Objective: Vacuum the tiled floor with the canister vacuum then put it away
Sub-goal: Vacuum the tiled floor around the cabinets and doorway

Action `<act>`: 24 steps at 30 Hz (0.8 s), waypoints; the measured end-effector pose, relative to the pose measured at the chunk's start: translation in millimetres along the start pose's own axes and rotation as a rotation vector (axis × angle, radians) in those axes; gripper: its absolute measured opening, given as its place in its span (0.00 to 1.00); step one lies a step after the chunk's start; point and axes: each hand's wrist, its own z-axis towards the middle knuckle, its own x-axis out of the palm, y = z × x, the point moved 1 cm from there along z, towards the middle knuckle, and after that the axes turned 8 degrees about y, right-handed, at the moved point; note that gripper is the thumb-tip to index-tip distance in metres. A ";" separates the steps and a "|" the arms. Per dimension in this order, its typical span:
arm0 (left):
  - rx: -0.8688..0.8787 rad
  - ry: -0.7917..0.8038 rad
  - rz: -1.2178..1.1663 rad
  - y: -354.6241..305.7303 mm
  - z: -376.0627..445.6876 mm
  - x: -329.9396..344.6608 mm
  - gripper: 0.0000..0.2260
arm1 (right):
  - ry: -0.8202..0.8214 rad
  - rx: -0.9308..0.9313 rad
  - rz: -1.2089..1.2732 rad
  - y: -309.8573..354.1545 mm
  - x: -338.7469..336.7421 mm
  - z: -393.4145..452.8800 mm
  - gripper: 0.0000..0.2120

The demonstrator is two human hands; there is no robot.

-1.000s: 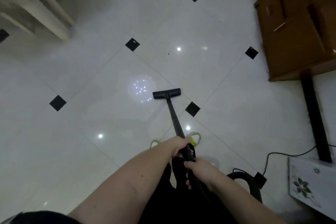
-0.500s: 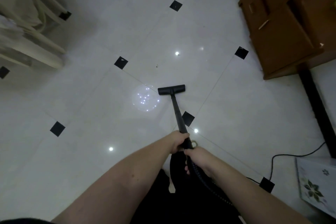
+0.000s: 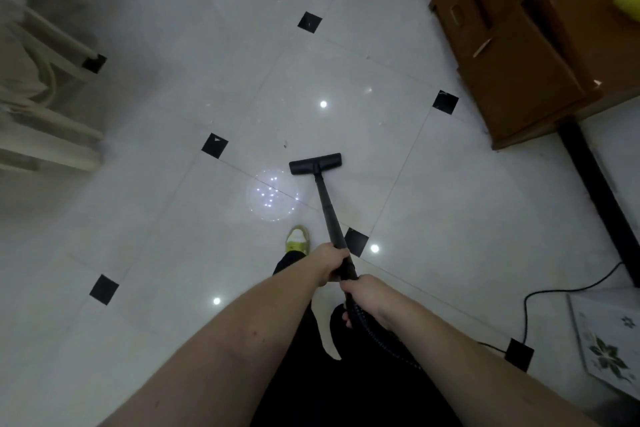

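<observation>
A black vacuum wand (image 3: 327, 208) runs from my hands down to its flat floor head (image 3: 315, 163), which rests on the white tiled floor (image 3: 173, 218) with small black diamond insets. My left hand (image 3: 329, 262) grips the wand near its upper end. Just behind it, my right hand (image 3: 367, 295) grips the handle where the ribbed black hose (image 3: 377, 336) begins. The hose runs back under my right arm. The canister is out of sight.
A brown wooden cabinet (image 3: 512, 55) stands at the upper right, with a black post (image 3: 595, 191) beside it. A black power cord (image 3: 554, 291) loops on the floor by a flower-patterned box (image 3: 609, 347). Pale chair legs (image 3: 52, 135) fill the left edge. My foot in a yellow-green slipper (image 3: 297, 240) is forward.
The view has moved forward and the floor head has slid ahead past a black diamond inset. One slippered foot has stepped forward. Both hands keep their hold.
</observation>
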 end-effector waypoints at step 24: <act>0.028 0.131 0.139 -117.9 28.8 -107.9 0.11 | 0.011 0.062 -0.214 145.8 39.7 15.1 0.14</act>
